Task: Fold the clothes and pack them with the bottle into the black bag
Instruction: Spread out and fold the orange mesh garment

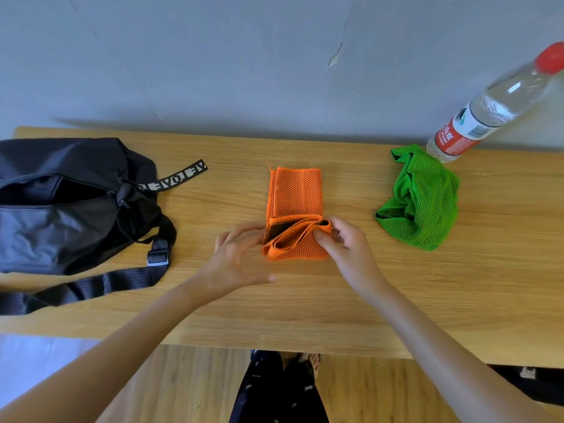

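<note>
The table [305, 300] is light wood and stands against a grey wall [213, 56].

**Bag.** The black bag [61, 227] lies at the left end of the table. Its top zip is open, and the opening shows only dark interior; no contents can be made out. A strap [91, 285] runs from the bag along the table toward the near left edge, with a buckle [158, 257] beside the bag's right end. A printed tab [177, 178] extends from the bag's upper right.

**Orange cloth.** The orange cloth [294, 193] lies at table centre, well apart from the bag. It is a narrow folded strip of mesh. Its near end is doubled back on itself, forming a loose, layered fold.

**Hands.** The right hand [348, 242] pinches the right side of that near fold between thumb and curled fingers. The left hand [238, 257] is at the fold's left side, fingers straight and spread, fingertips touching or just beside the cloth edge; it grips nothing.

**Green cloth.** The green cloth [421, 199] lies crumpled and unfolded to the right of the orange cloth, apart from it.

**Bottle.** The bottle [488, 108] stands at the far right of the table, just behind the green cloth. It is clear plastic with a red cap and a red-and-white label.
</note>
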